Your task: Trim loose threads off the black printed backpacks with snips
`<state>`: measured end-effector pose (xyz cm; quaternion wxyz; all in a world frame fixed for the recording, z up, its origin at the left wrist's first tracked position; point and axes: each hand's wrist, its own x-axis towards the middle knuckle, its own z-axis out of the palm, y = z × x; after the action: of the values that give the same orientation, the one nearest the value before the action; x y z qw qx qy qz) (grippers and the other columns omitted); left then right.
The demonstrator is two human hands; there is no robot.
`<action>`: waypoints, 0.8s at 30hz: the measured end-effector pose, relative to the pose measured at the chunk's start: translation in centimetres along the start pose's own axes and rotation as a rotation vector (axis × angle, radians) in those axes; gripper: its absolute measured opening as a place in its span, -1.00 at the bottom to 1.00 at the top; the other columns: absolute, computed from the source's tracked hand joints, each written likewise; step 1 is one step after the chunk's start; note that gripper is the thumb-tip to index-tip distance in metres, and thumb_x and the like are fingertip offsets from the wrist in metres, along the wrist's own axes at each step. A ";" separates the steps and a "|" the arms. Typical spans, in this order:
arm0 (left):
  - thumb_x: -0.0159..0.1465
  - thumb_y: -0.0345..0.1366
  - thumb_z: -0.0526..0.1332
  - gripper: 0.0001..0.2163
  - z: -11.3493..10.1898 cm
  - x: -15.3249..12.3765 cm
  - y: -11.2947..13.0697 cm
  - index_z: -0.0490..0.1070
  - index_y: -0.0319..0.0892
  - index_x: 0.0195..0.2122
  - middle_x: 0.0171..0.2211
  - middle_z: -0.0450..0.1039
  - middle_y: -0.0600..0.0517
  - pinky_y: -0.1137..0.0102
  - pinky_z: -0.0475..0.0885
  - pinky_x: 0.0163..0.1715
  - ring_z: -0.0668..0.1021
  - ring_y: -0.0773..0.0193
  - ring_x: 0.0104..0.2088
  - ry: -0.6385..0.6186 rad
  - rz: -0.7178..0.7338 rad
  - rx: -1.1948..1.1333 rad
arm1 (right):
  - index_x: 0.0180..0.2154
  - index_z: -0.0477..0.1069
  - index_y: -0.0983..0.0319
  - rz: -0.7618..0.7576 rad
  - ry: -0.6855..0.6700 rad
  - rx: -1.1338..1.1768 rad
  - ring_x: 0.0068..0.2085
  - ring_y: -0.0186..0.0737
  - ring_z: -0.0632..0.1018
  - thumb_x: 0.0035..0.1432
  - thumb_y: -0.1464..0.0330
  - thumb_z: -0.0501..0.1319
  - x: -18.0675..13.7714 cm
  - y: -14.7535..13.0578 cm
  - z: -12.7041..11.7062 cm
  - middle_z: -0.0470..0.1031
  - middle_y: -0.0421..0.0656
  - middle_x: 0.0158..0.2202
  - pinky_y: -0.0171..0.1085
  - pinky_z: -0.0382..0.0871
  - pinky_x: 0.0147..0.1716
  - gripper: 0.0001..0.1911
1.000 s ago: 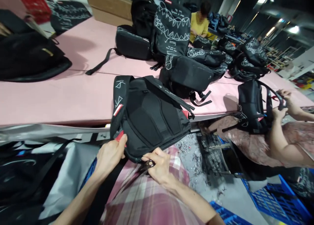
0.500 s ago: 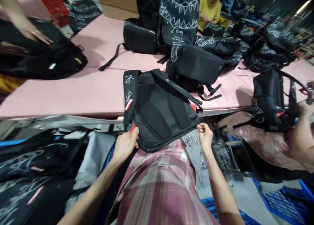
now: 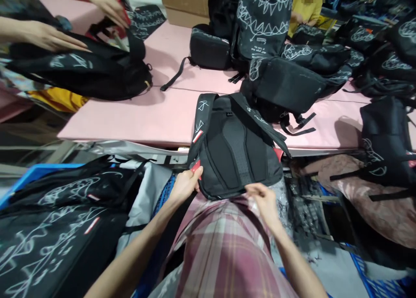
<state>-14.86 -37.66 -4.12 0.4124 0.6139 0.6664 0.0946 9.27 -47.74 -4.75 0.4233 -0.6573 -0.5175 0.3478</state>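
- Far left, at 8 o'clock from the middle of the shot, black bags with white scribbles [image 3: 65, 241] crowd up against a blue crate [image 3: 35, 172].
- Over at 10 o'clock, a co-worker's hands [image 3: 52, 40] are spread over a black bag [image 3: 107, 74] on the pink-topped bench [image 3: 130, 122].
- Cardboard box [image 3: 185, 3] up at 11 o'clock, far side of the bench.
- Now the left hand [image 3: 186, 183]: thumb and fingers clamped on a red tab [image 3: 196, 167], at the backpack's 8 o'clock corner.
- And centre stage, the black backpack [image 3: 235, 155]! Padded back panel up, shoulder straps toward 12, upper part over the bench edge, bottom edge above a plaid garment [image 3: 224, 254].
- The right hand [image 3: 262, 199], well apart from the left, sits at that bottom edge, around 5 o'clock, fingers bent; gripping or merely touching, I can't tell.
- Up at 1 o'clock, a scribbled backpack [image 3: 264, 24] stands upright, a yellow-topped person [image 3: 305, 11] beyond it.
- Far right, 3 o'clock, another black bag [image 3: 383, 137] at the bench's near edge.
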 end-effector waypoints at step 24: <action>-0.19 -0.35 0.42 -0.68 5.4 -3.0 -0.2 0.37 -0.19 -0.40 -0.44 0.43 0.05 0.40 0.40 -0.41 0.50 0.24 -0.37 -0.227 -0.460 -1.142 | -0.23 0.35 0.27 0.246 0.474 0.193 -0.33 -0.30 0.34 -0.10 0.16 0.27 6.0 7.6 -2.9 0.34 -0.21 -0.35 -0.30 0.23 -0.27 -0.59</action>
<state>-11.73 -42.40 -6.41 0.7534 0.1436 0.5780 0.2789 16.17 -43.28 -10.68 0.5476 -0.7350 -0.2849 0.2807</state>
